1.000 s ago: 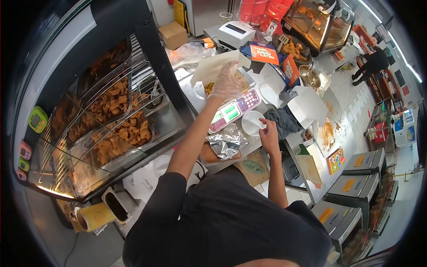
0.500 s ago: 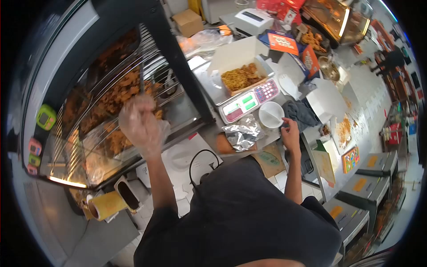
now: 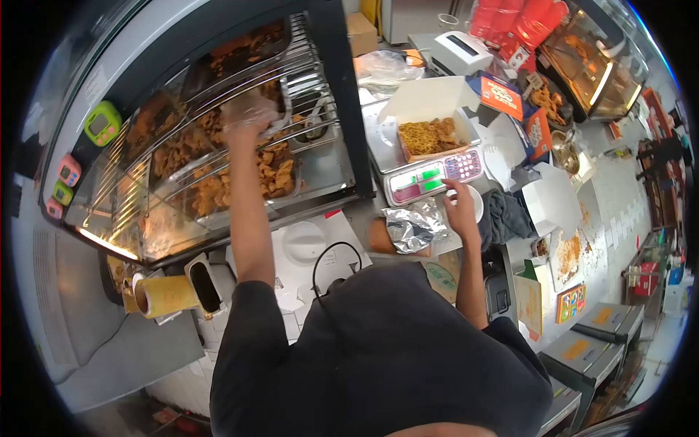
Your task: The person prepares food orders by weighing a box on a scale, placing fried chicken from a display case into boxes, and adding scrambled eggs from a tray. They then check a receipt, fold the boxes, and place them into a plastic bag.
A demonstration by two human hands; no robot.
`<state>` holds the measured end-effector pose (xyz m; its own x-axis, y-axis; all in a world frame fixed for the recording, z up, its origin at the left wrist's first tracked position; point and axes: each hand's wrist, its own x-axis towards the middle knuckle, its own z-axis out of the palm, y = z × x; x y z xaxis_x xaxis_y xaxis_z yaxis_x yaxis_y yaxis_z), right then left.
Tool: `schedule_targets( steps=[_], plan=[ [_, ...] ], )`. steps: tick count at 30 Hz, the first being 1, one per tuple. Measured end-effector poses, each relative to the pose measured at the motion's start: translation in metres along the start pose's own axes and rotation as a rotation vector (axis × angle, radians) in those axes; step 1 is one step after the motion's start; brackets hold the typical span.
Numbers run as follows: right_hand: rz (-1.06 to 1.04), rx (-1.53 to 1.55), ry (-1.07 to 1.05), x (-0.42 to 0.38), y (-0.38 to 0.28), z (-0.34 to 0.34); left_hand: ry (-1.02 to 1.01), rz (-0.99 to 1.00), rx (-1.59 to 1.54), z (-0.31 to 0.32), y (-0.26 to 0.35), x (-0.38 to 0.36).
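Two hands work either side of the scale. Left hand, in a clear glove, reaches into the warming cabinet left of it; its grip is unclear. Right hand, fingers curled, rests on a white bowl just below the scale's keypad. An open box of noodles sits on the scale.

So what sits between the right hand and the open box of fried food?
In the head view, the scale lies between the right hand and the box.
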<state>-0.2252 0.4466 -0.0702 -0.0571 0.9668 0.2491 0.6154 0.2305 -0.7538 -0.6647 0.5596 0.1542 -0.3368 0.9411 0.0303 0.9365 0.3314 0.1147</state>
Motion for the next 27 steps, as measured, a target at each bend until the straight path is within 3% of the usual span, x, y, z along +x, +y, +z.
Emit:
schedule_targets(
  steps=[6,9,12,14,16,19,23,25,26,27],
  plan=[
    [0.045,0.079,0.016,-0.014,0.001,0.002,0.076,0.029,0.04,0.006,0.001,0.005],
    [0.192,0.042,-0.003,-0.026,-0.002,-0.012,0.131,0.098,0.199,0.014,-0.01,0.007],
    [0.155,-0.003,0.068,-0.036,0.016,-0.023,0.233,0.212,0.224,0.005,-0.021,-0.011],
    [0.179,-0.009,0.079,-0.042,0.018,-0.032,0.265,0.171,0.232,0.001,-0.021,-0.023],
    [0.206,-0.013,0.096,-0.045,0.02,-0.039,0.404,0.424,0.397,0.005,-0.035,-0.02],
    [0.266,-0.019,0.081,-0.043,0.014,-0.047,0.425,0.295,0.127,0.017,-0.043,-0.007],
    [0.266,0.012,0.115,-0.037,0.008,-0.045,0.437,0.371,0.403,0.008,-0.035,-0.034],
    [0.253,0.043,0.122,-0.035,0.009,-0.041,0.42,0.311,0.485,0.009,-0.026,-0.041],
    [0.254,0.044,0.13,-0.035,0.011,-0.038,0.425,0.318,0.484,0.014,-0.025,-0.039],
    [0.229,0.057,0.129,-0.035,0.012,-0.035,0.568,0.31,0.275,0.021,-0.025,-0.037]
  ],
)
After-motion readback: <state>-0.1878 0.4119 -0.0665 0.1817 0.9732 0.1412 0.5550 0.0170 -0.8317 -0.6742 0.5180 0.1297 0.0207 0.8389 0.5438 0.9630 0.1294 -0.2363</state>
